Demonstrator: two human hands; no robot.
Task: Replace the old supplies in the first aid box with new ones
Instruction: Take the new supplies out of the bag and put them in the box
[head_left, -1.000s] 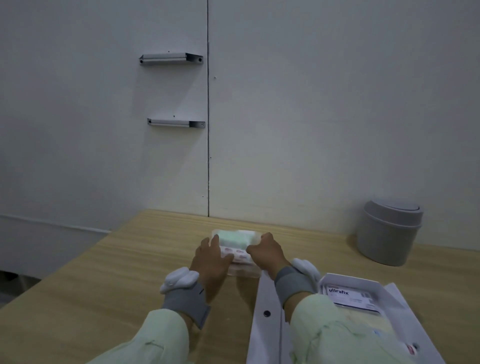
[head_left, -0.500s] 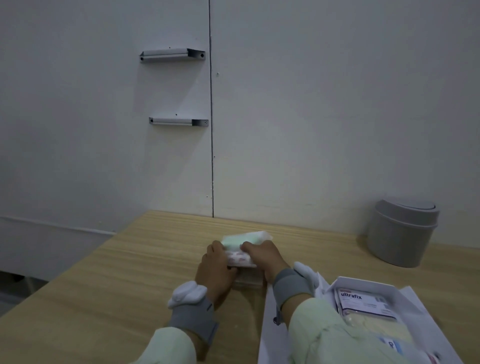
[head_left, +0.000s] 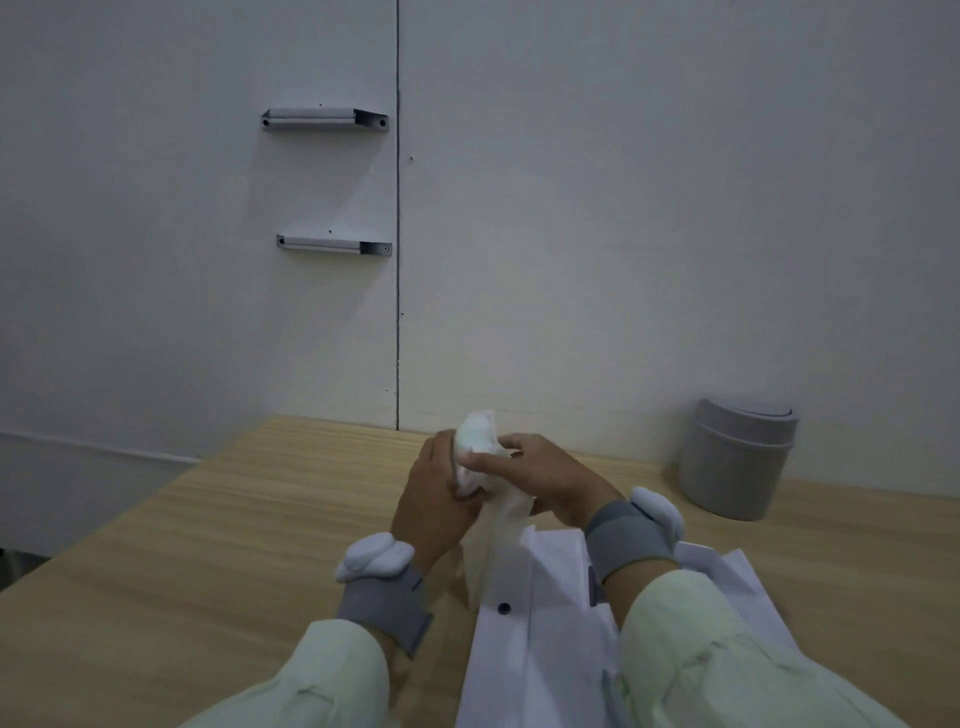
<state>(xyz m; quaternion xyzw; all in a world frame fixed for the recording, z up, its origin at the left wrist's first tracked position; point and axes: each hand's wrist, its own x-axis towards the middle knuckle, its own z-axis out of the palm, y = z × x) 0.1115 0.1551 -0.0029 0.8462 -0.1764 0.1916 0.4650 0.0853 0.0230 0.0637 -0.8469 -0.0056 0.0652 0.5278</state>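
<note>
A small white and pale green supply packet (head_left: 475, 449) is held upright above the wooden table (head_left: 208, 545). My left hand (head_left: 434, 499) grips its left side. My right hand (head_left: 545, 478) pinches it from the right with thumb and fingers. A clear plastic wrapper (head_left: 498, 540) hangs down from the packet between my hands. The white first aid box (head_left: 524, 649) lies open at the near right; its inside is mostly hidden behind my right sleeve.
A grey round lidded bin (head_left: 737, 457) stands at the back right against the wall. Two grey metal brackets (head_left: 324, 119) are fixed on the wall above the table. The table's left edge drops off at the left.
The packet went from lying flat on the table to being lifted and turned upright between both hands. The view shifted, so the box contents are now hidden.
</note>
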